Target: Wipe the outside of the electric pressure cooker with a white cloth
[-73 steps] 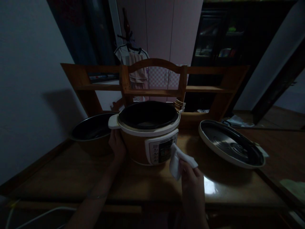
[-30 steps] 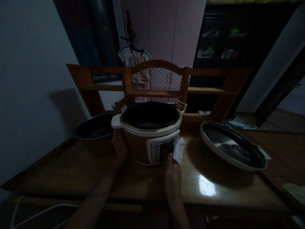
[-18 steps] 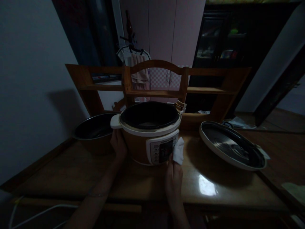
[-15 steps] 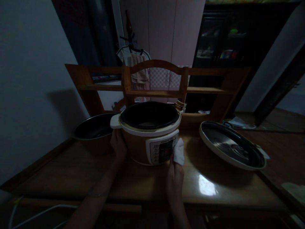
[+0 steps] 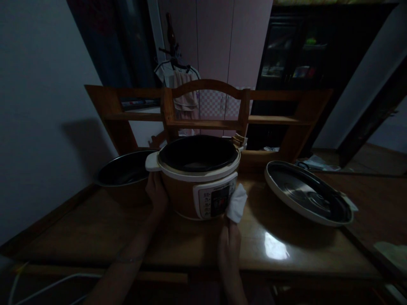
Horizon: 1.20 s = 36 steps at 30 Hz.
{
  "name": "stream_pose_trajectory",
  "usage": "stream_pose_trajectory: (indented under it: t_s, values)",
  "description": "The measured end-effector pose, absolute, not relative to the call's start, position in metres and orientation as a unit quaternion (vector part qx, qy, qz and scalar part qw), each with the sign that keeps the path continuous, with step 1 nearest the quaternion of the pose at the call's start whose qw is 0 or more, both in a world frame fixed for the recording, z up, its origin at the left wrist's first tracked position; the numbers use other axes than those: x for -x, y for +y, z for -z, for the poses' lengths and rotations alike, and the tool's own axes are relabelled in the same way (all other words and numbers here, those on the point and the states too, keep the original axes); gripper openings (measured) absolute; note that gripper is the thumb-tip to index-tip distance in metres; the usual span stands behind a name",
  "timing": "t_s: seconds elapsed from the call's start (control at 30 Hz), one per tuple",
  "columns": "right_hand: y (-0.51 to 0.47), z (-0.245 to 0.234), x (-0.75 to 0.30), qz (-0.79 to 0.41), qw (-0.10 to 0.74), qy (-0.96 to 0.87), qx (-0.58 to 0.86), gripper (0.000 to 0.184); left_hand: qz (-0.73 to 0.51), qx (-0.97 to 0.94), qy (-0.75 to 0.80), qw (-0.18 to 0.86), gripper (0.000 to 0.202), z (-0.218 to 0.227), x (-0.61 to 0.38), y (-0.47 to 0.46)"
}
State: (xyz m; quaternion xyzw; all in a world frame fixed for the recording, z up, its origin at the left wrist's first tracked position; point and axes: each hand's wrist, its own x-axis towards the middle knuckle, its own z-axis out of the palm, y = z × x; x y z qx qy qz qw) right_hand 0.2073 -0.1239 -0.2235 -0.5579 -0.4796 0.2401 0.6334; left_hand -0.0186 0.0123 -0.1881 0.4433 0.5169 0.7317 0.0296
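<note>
In the middle of the desk stands an electric pressure cooker, lidless, with a brown body, white rim and dark inside. My left hand grips its left side just below the white side handle, fingers partly hidden by the body. My right hand pinches a folded white cloth, pressed to the lower right of the control panel. To the left, beside my left hand, sits a dark inner pot. The cooker's round lid lies tilted at the right, its metal underside showing.
A wooden shelf frame runs along the back of the wooden desk. The wall closes in on the left. A white cable or tube shows by the near left edge.
My right hand and the cloth have shifted slightly left and down along the control panel's right side. My left hand stays at the cooker's side.
</note>
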Motion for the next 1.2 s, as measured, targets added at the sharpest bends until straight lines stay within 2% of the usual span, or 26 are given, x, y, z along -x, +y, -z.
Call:
stream_pose_trajectory:
  t_s: [0.2, 0.43, 0.7, 0.93, 1.2]
  values:
    - [-0.123, 0.220, -0.207, -0.284, 0.600, -0.456, 0.593, 0.059, -0.729, -0.443, 0.521, 0.034, 0.044, 0.187, 0.019, 0.011]
    - [-0.105, 0.200, -0.209, -0.308, 0.636, -0.435, 0.559, 0.070, -0.732, -0.443, 0.516, 0.039, 0.043, 0.188, 0.019, 0.012]
    - [-0.101, 0.199, -0.231, -0.263, 0.701, -0.334, 0.573, 0.060, -0.732, -0.438, 0.520, 0.033, 0.044, 0.190, 0.020, 0.013]
    - [-0.107, 0.196, -0.248, -0.287, 0.721, -0.277, 0.567, 0.046, -0.730, -0.447, 0.515, 0.035, 0.044, 0.187, 0.018, 0.010]
    - [-0.109, 0.184, -0.242, -0.234, 0.697, -0.368, 0.569, 0.041, -0.730, -0.452, 0.512, 0.027, 0.042, 0.185, 0.017, 0.008]
